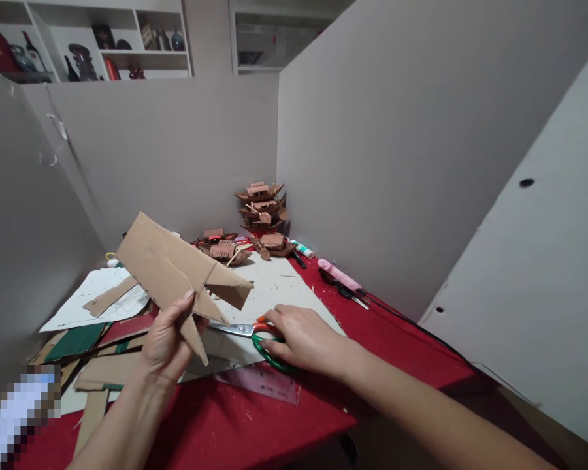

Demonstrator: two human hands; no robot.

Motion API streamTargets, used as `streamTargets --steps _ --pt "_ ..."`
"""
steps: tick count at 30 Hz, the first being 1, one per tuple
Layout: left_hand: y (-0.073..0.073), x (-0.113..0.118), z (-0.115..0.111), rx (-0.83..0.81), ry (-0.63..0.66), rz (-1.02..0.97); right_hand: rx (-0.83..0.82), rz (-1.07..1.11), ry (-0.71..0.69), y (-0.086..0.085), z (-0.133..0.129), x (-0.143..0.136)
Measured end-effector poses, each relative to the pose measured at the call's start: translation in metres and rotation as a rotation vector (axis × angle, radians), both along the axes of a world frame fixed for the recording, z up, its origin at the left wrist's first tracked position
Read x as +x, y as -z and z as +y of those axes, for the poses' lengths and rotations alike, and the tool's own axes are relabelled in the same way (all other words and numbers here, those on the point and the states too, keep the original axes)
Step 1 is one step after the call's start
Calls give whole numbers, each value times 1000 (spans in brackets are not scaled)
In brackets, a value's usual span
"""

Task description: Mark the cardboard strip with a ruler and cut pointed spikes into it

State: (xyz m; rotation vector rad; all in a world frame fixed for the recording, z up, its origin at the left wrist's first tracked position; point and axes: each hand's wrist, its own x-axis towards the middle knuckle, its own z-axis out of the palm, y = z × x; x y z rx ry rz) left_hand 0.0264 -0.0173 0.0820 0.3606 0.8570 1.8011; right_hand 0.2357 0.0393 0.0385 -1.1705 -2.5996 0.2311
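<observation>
My left hand (169,336) grips a tan cardboard piece (164,267) by its lower edge, thumb on top. The piece has folded, pointed flaps at its right end and is raised at a tilt above the table. My right hand (298,336) is closed on scissors (274,349) with one orange and one green handle loop. The scissor blades point left toward the cardboard, and their tips are hidden behind it. A clear purplish ruler (262,382) lies below the scissors on the red cloth.
Small brown model boats (262,212) are stacked at the back corner, with more in front. Cardboard scraps (102,372) and white paper (78,307) lie left. A pink corded tool (340,275) rests right on the red table (387,339). Grey panels (362,143) surround the table.
</observation>
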Motion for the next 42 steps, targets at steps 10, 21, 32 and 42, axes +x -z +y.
streamTargets --steps 10,21,32,42 --pt "13 10 0 -60 129 39 -664 1160 -338 -22 -4 -39" --pt "13 17 -8 -60 128 126 -851 1225 -250 -20 -10 -33" --pt "2 24 -13 -170 159 19 -502 1189 -332 -6 -5 -31" --pt "3 22 -15 -261 274 44 547 817 -697 -10 38 0"
